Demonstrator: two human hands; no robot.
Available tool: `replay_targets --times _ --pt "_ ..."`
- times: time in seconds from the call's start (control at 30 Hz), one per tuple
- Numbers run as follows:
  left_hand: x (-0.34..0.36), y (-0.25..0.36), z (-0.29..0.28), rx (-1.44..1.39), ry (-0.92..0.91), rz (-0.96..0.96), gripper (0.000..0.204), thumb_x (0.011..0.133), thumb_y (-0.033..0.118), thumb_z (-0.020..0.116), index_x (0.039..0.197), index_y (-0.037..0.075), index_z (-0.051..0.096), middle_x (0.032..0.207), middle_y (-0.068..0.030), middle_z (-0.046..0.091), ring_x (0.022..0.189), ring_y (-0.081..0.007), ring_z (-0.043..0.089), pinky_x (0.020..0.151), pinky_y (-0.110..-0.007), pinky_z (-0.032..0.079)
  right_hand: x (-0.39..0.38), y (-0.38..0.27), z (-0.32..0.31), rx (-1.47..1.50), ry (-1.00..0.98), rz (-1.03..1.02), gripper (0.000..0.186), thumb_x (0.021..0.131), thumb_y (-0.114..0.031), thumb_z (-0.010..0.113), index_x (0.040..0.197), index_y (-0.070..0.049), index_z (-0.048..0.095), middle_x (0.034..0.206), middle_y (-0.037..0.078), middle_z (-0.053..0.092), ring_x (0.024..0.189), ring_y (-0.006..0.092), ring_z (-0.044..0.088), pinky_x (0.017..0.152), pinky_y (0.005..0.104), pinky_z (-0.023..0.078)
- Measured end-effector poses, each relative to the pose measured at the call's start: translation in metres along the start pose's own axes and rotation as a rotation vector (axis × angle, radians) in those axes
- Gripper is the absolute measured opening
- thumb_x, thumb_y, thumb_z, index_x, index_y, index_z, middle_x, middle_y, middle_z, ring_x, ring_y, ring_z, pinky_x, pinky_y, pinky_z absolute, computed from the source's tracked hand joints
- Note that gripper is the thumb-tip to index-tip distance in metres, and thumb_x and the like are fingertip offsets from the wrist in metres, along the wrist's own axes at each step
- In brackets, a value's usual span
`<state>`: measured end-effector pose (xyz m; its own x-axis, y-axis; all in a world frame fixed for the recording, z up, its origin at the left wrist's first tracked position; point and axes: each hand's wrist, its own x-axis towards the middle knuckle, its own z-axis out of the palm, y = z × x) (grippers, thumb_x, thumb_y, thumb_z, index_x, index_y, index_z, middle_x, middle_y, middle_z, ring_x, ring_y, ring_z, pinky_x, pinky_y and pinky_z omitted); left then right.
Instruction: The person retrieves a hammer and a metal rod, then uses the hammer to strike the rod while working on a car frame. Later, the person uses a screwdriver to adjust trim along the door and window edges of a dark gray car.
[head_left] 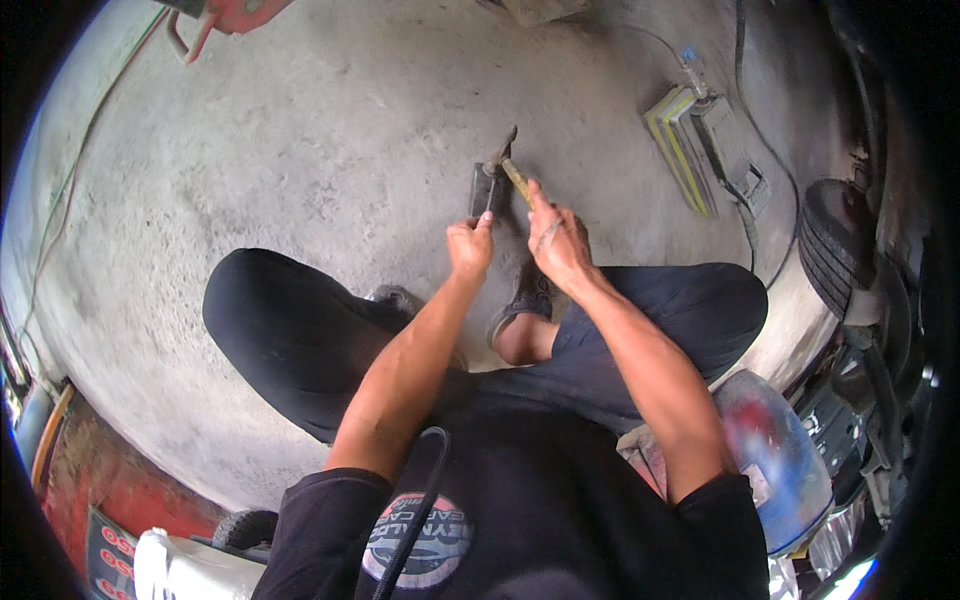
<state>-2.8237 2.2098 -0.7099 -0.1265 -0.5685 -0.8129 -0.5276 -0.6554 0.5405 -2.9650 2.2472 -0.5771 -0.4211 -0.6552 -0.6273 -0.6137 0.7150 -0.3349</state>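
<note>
My left hand point(470, 246) is closed, thumb pointing forward, around the near end of a thin metal rod point(490, 196). The rod reaches over a dark rectangular block point(478, 190) that lies on the concrete floor. In my right hand point(558, 238) is the yellowish handle of a hammer point(518, 182), its fingers wrapped round the grip. The hammer's dark head point(497, 162) is over the far end of the rod and block; whether it touches them I cannot tell. The head partly covers the rod's far tip.
My shoe point(528, 295) is just behind the block, between my bent knees. To the right lie a stack of yellow-edged flat pieces point(685, 150), a black cable point(785, 170) and tires point(835, 235). A stained blue container point(775, 450) stands by my right elbow, a white bucket point(190, 570) lower left.
</note>
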Motion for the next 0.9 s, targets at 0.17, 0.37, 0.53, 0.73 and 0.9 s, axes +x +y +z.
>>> replay_targets --times 0.17,0.37,0.53,0.73,0.9 --pt "-0.003 0.008 -0.005 0.006 -0.030 -0.028 0.041 0.090 0.030 0.071 0.095 -0.011 0.072 0.077 -0.0240 0.070 0.073 -0.0262 0.066 0.074 -0.041 0.052 -0.012 -0.019 -0.010 0.036 0.263 -0.084 0.061 0.094 -0.010 0.057 0.151 -0.010 0.034 0.096 0.025 0.068 0.087 0.0453 0.067 0.073 0.0527 0.054" --pt "0.002 -0.002 0.000 0.048 0.003 -0.018 0.041 0.090 0.031 0.071 0.094 -0.010 0.073 0.079 -0.0254 0.070 0.077 -0.0300 0.069 0.076 -0.043 0.052 -0.006 -0.007 -0.011 0.012 0.001 0.039 0.057 0.096 -0.008 0.054 0.151 -0.006 0.036 0.094 0.029 0.066 0.084 0.0453 0.066 0.072 0.0513 0.052" --pt "0.000 -0.002 0.000 0.029 0.011 0.012 0.042 0.090 0.032 0.072 0.095 -0.010 0.073 0.080 -0.0265 0.070 0.078 -0.0299 0.070 0.077 -0.044 0.052 -0.015 -0.026 -0.011 0.088 0.338 -0.078 0.057 0.097 -0.010 0.055 0.151 -0.005 0.035 0.087 0.029 0.065 0.080 0.0468 0.066 0.068 0.0521 0.051" --pt "-0.008 0.012 -0.001 0.051 0.011 -0.017 0.041 0.090 0.030 0.071 0.095 -0.010 0.073 0.078 -0.0262 0.070 0.074 -0.0293 0.069 0.075 -0.043 0.052 -0.004 0.001 0.010 0.065 0.142 0.002 0.058 0.098 -0.008 0.053 0.151 -0.005 0.032 0.090 0.030 0.066 0.080 0.0489 0.065 0.069 0.0522 0.051" --pt "-0.001 -0.002 -0.001 0.039 -0.004 0.029 0.042 0.090 0.030 0.071 0.096 -0.011 0.072 0.081 -0.0279 0.070 0.075 -0.0319 0.070 0.075 -0.043 0.052 -0.022 -0.026 -0.007 0.115 0.354 0.012 0.056 0.098 -0.007 0.050 0.151 -0.008 0.032 0.095 0.025 0.067 0.085 0.0427 0.067 0.071 0.0514 0.053"
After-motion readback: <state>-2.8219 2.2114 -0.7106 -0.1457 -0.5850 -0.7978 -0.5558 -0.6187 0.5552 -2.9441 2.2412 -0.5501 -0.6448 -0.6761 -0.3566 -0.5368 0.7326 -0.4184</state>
